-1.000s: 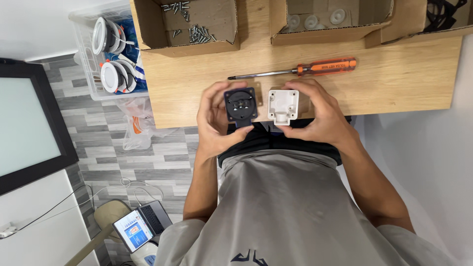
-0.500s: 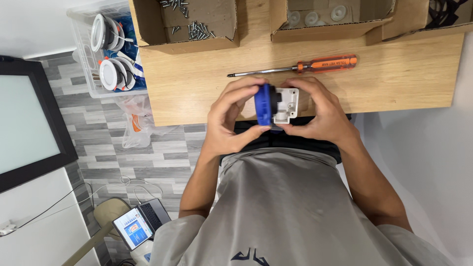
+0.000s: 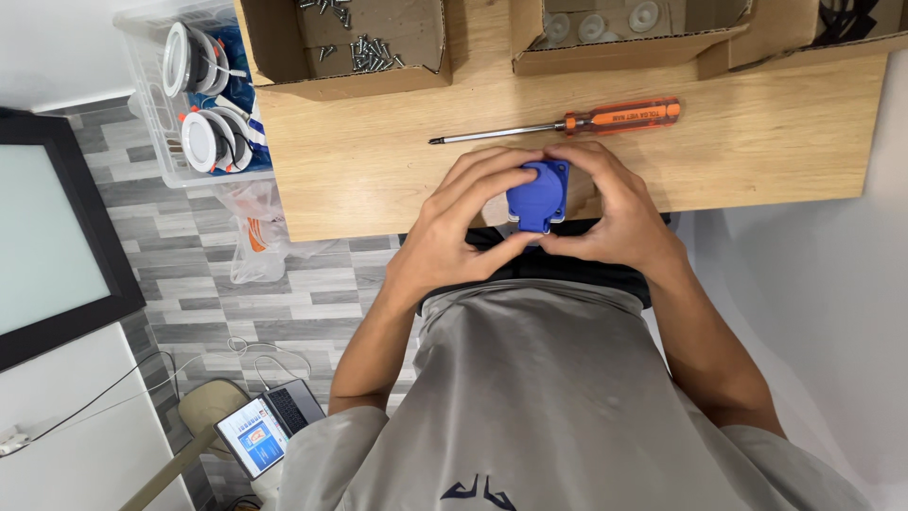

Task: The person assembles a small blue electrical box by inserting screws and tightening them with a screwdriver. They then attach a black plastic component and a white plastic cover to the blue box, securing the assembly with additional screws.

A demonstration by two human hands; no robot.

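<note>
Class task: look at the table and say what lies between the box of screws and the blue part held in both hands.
Head view: the screwdriver lies on bare table between the screw box and the blue part.

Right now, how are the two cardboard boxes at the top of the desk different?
The left box holds loose metal screws; the middle box holds round whitish discs. The left box sits at the desk's left edge, the middle box farther right, above the screwdriver. Both are open brown cardboard.
</note>
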